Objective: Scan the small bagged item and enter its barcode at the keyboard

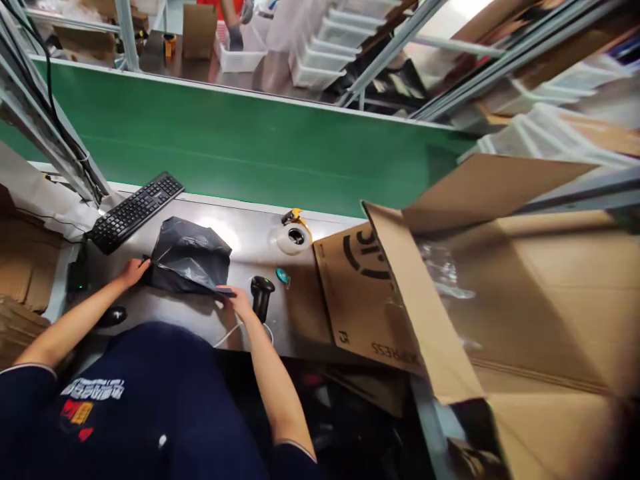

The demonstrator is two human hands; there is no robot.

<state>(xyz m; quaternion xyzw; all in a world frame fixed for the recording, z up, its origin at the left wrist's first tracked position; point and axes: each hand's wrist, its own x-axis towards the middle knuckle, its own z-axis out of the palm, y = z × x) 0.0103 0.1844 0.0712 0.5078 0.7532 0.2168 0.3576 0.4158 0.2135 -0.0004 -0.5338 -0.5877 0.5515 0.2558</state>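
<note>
A black plastic mailing bag [193, 257] lies on the metal table in front of me, its near edge stretched between my hands. My left hand [135, 271] pinches the bag's left corner. At the right corner, my right hand [237, 301] grips the same edge, fingers closed on the plastic. Just right of that hand stands a black barcode scanner [262, 297] with a pale cable. A small teal round object [283, 276] rests beyond the scanner. What is inside the bag, if anything, is hidden.
A black keyboard [137, 210] sits at the back left, a mouse [113, 316] near my left forearm. A tape dispenser [294, 237] stands beside a large open cardboard box [360, 293] on the right. Behind runs a green conveyor belt [250, 147]; a person's arm [229, 13] reaches into a white basket [243, 60].
</note>
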